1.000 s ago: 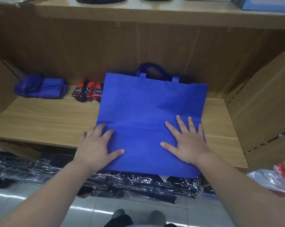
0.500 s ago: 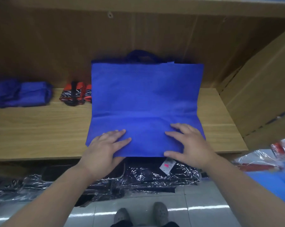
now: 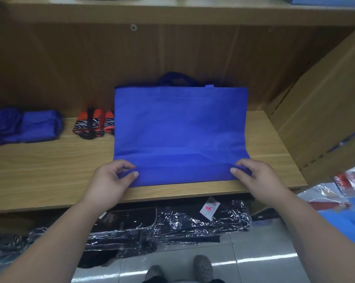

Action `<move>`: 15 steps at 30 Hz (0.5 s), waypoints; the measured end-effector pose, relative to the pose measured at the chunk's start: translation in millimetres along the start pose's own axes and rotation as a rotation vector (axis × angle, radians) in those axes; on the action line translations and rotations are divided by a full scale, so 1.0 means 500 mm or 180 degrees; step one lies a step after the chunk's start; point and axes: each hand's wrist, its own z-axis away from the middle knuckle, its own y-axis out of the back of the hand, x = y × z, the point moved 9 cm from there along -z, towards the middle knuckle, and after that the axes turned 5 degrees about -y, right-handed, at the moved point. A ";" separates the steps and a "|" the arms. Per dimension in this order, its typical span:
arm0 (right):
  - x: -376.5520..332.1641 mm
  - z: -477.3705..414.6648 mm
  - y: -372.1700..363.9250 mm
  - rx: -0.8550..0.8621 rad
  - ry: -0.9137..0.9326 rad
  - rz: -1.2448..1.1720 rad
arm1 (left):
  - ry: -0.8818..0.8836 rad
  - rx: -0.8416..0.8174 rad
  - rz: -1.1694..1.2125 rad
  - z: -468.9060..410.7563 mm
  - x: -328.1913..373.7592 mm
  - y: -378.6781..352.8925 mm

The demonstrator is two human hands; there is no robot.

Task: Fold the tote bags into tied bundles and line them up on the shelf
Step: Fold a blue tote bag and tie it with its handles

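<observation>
A blue tote bag (image 3: 180,127) lies flat on the wooden shelf (image 3: 50,166), its handles pointing at the back wall. Its near edge is folded up into a narrow band. My left hand (image 3: 111,180) pinches the left end of that band between thumb and curled fingers. At the band's right end, my right hand (image 3: 256,178) pinches the fabric the same way. A tied blue bundle (image 3: 25,127) sits at the shelf's far left. Beside it, an orange and black bundle (image 3: 93,125) touches the bag's left edge.
A wooden back wall and an upper shelf board (image 3: 172,13) enclose the shelf. A slanted side panel (image 3: 323,111) closes it on the right. Black goods in clear plastic (image 3: 172,223) lie on the floor below. More wrapped items (image 3: 348,186) lie at the right.
The bag's bottom edge, which hung over the shelf front, has been pulled up and folded over. Both hands went from pressing flat on the fabric to pinching the fold's ends.
</observation>
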 end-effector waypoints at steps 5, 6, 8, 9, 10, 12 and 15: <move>-0.004 -0.012 0.019 0.0536 0.0009 0.0350 | -0.0117 0.0089 -0.0814 -0.014 0.018 -0.009; -0.001 -0.014 0.018 0.0562 -0.0002 0.0444 | -0.0174 0.0064 -0.1003 -0.018 0.026 -0.013; 0.002 -0.013 0.015 0.0586 0.0028 0.0632 | -0.0396 0.0001 -0.1340 -0.025 0.043 -0.022; 0.005 -0.012 0.013 0.0590 0.0056 0.0680 | -0.0502 -0.0039 -0.1448 -0.027 0.048 -0.028; 0.007 -0.012 0.012 0.0588 0.0078 0.0682 | -0.0576 -0.0071 -0.1530 -0.029 0.050 -0.033; 0.012 -0.014 0.011 0.0553 0.0118 0.0635 | -0.0729 -0.0085 -0.1642 -0.032 0.058 -0.039; 0.011 -0.021 0.017 0.0489 0.0203 0.0646 | -0.0873 -0.0120 -0.1782 -0.034 0.071 -0.045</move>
